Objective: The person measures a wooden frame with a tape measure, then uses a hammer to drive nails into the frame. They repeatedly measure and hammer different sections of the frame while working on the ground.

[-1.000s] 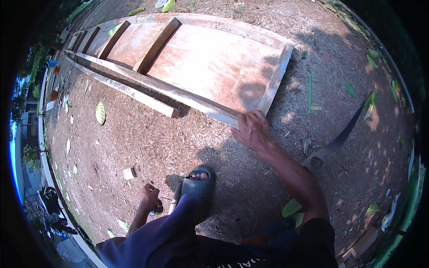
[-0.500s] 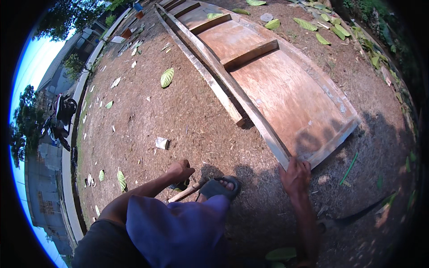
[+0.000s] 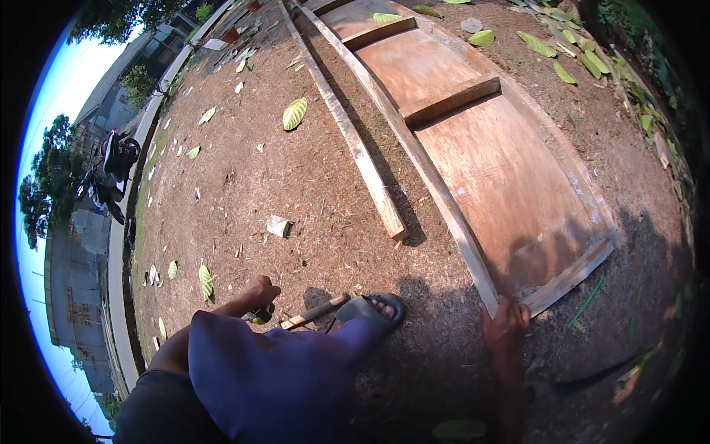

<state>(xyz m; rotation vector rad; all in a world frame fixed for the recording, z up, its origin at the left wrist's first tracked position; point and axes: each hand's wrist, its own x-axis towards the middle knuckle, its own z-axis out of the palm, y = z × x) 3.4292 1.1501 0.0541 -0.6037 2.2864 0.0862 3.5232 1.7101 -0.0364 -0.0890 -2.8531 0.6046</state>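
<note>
My right hand [image 3: 506, 325] is closed on the near corner of a long wooden-framed panel [image 3: 503, 170], its fingers curled over the edge where two rails meet. The panel lies on the ground with its crosspieces facing up. My left hand [image 3: 259, 291] is curled at the lower left, away from the panel. Just under it shows a small black-and-yellow object [image 3: 259, 316], apparently in its grasp and partly covered by my clothing. A tool with a wooden handle [image 3: 314, 312] lies beside my sandalled foot [image 3: 373, 312]. Left of the panel rests a loose wooden strip [image 3: 355, 140].
Dry ground with scattered leaves, such as a large yellow-green leaf [image 3: 294, 115], surrounds me. A pale crumpled scrap [image 3: 278, 226] lies ahead of my left hand. A long dark blade-like thing [image 3: 592, 379] lies in shade at right. A motorcycle [image 3: 111, 174] stands far left.
The gap between panel and loose strip has widened, with my right hand still on the corner. My left hand has moved left, the black-and-yellow object along with it. The view has shifted slightly.
</note>
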